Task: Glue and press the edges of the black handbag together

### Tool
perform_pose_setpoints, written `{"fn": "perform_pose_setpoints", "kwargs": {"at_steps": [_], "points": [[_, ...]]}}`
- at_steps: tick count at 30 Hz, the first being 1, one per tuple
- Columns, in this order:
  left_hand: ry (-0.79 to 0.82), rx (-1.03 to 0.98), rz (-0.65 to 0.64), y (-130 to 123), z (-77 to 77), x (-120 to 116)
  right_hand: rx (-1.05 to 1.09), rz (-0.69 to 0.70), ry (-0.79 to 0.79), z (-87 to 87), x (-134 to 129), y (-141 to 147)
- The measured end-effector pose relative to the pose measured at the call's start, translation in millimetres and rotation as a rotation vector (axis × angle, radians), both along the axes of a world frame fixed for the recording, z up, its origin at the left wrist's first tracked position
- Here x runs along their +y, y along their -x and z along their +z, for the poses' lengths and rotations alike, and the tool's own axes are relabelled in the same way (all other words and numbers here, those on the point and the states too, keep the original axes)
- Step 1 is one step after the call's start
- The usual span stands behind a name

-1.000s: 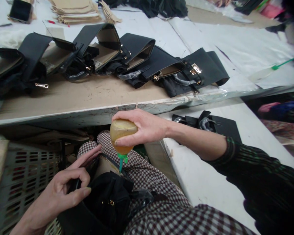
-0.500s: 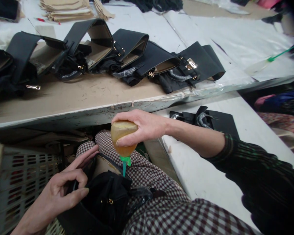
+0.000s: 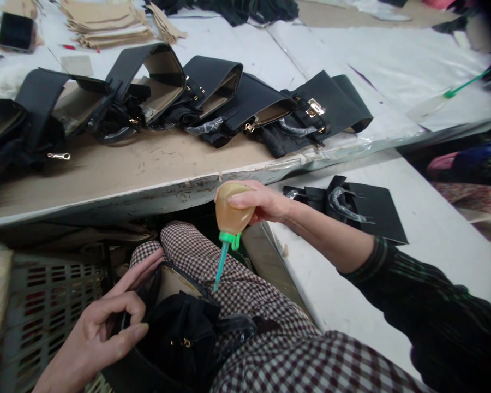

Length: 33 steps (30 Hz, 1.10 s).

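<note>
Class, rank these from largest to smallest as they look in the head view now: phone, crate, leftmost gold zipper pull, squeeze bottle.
1. Crate, though partly cut off by the picture's edge
2. Squeeze bottle
3. Phone
4. Leftmost gold zipper pull

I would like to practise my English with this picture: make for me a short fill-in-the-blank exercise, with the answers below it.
1. The right hand holds a bottle whose nozzle points ____.
2. The bottle's cap is ____ in colour.
3. The left hand touches a bag whose outside is ____.
4. The person's trousers have a ____ pattern.

Missing words: downward; green; black; checked.
</note>
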<state>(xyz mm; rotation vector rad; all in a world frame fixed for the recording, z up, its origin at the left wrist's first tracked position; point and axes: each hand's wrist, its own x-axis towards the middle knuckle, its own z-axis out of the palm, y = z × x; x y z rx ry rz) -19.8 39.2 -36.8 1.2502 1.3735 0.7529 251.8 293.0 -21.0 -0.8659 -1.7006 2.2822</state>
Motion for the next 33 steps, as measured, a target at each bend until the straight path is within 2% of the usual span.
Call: {"fn": "perform_pose_setpoints", "kwargs": {"at_steps": [3,6,12,15,21,24,33], "points": [[0.004,-0.005,0.000,-1.6,1.4,1.2,0.047,-0.226,0.106,-15.3,-7.2,-14.2],[0.029,0.021,-0.008,-3.8,5.5,3.6,-0.005,-0.327,0.006,-13.4,-22.1,-24.6],[0.077,0.014,-0.024,-8.3,14.5,10.5,-0.111,-0.212,-0.530,26.1,-44.5,-20.4],[0.086,0.008,-0.014,-9.8,13.1,12.2,-0.107,-0.135,-0.702,38.8,-46.6,-4.6],[0.035,0.017,-0.006,-7.2,0.7,8.7,-0.059,-0.029,-0.987,40.9,-47.7,28.6],[0.034,0.006,0.001,-6.6,-0.7,8.5,-0.004,0.010,-1.086,40.6,-49.0,40.8],[0.048,0.027,0.007,-5.9,-0.1,7.2,0.035,0.158,-1.257,40.6,-55.0,61.7]]}}
